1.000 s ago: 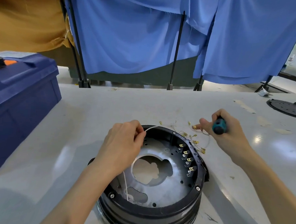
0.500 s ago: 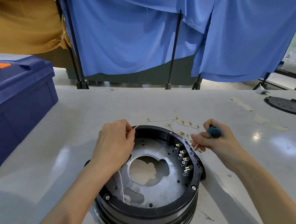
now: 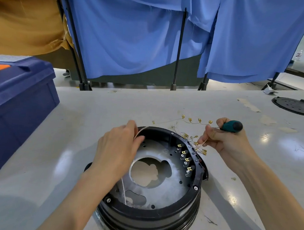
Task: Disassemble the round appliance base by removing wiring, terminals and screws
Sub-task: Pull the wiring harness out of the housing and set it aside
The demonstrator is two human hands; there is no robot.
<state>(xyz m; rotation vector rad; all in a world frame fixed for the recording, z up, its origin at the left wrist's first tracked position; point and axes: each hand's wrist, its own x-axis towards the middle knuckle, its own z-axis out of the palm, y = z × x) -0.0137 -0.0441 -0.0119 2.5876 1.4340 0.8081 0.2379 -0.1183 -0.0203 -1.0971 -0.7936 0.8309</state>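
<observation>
Black round base (image 3: 148, 219) sits at the table's (image 3: 94, 115) near edge, open side up, silver plate and a row of gold terminals (image 3: 184, 157) inside; left hand (image 3: 117, 151) pinches a white wire (image 3: 141, 130) at the far rim; right hand (image 3: 226, 144) curls round a teal screwdriver (image 3: 231, 126) and pinches the thin loose wires (image 3: 190, 119); blue box (image 3: 18, 103) at the left edge, lid shut, can't tell what's in it.

Bright, even light falls from above. The pale table (image 3: 166, 105) shows white glare patches at 3 and 9 o'clock of the round base (image 3: 150, 216), and soft shadows at 5 and 7 o'clock. The centre is sharp. The wide lens makes the poles (image 3: 179, 45) and the box (image 3: 20, 106) lean and bow toward the edges.
</observation>
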